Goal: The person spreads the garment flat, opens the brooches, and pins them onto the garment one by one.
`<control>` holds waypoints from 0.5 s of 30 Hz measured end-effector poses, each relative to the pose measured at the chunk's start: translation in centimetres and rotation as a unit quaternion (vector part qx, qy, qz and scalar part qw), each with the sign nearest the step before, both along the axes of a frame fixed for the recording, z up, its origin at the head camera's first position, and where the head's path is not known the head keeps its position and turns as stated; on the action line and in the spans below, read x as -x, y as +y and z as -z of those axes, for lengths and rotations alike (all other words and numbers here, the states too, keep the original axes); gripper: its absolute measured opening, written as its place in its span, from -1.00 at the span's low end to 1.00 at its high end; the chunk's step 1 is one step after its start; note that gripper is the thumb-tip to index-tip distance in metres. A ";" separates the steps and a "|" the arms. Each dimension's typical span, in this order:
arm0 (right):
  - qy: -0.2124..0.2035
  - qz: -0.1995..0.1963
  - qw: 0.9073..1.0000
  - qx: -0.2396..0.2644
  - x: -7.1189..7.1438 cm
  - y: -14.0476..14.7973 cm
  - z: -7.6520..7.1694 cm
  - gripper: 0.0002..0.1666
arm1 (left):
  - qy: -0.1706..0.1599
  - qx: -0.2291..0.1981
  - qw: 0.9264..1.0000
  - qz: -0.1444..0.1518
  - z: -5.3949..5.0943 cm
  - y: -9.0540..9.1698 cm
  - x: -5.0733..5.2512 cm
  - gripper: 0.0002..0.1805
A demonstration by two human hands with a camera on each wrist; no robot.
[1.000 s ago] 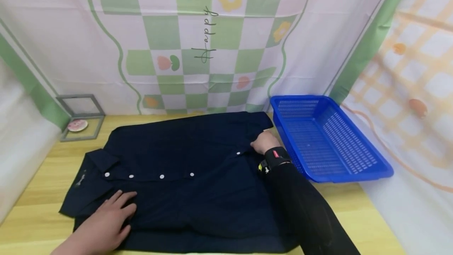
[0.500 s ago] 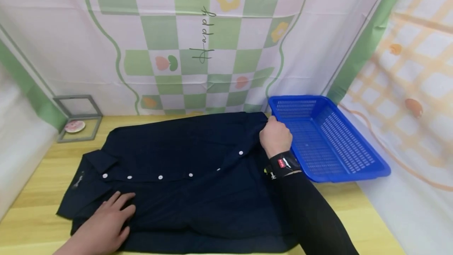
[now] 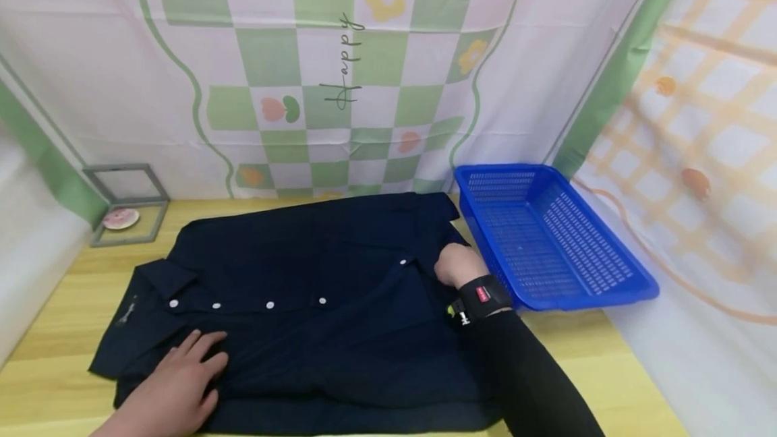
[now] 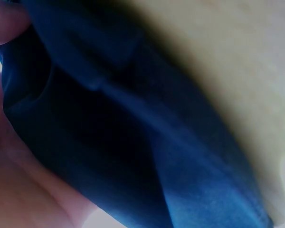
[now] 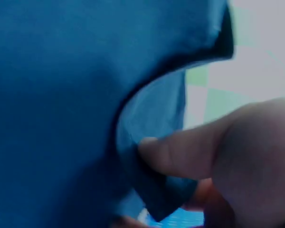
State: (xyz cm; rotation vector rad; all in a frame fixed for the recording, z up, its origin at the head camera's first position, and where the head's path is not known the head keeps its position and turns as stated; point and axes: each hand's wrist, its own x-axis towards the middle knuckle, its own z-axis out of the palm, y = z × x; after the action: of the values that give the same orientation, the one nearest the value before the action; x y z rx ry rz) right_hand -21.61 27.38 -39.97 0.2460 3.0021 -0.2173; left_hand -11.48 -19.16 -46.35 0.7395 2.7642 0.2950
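A dark navy shirt [image 3: 291, 241] with a collar and white buttons lies spread on the table, its collar toward the left. My right hand [image 3: 460, 265] pinches the shirt's hem at the right end; in the right wrist view the thumb [image 5: 171, 154] presses on the folded edge of the cloth. Fingers spread, my left hand [image 3: 185, 380] rests flat on the shirt's front below the collar. The left wrist view is blurred and shows mostly dark cloth [image 4: 95, 123] beside the palm [image 4: 23, 180].
A blue perforated plastic basket [image 3: 549, 241] stands right of the shirt, close to the right hand. At the back left is a grey frame [image 3: 154, 221] with a small pink round piece [image 3: 121, 218]. Patterned cloth [image 3: 328, 73] hangs behind the wooden table [image 3: 57, 302].
The right hand moved up and right with the hem toward the basket's edge, then came back down and left. The left hand has stayed on the shirt.
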 end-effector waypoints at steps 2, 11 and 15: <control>0.006 -0.005 1.000 -0.004 0.0 0.0 0.8 -0.78 | -0.002 -0.003 1.000 -0.002 0.1 -0.1 0.0 -0.70; 0.196 0.058 0.979 -0.001 -0.2 0.3 1.2 -0.75 | -0.007 0.002 1.000 -0.007 0.1 0.1 0.0 -0.69; 0.226 0.080 0.971 -0.017 -1.5 -0.4 1.7 -0.75 | -0.023 0.003 1.000 -0.012 -0.1 0.1 0.0 -0.68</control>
State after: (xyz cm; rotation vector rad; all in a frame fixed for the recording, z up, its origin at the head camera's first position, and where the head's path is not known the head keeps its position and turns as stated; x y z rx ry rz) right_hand -20.13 27.00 -41.63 0.5057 3.4407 -0.2687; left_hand -11.45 -19.08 -46.29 0.6898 2.7308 0.3037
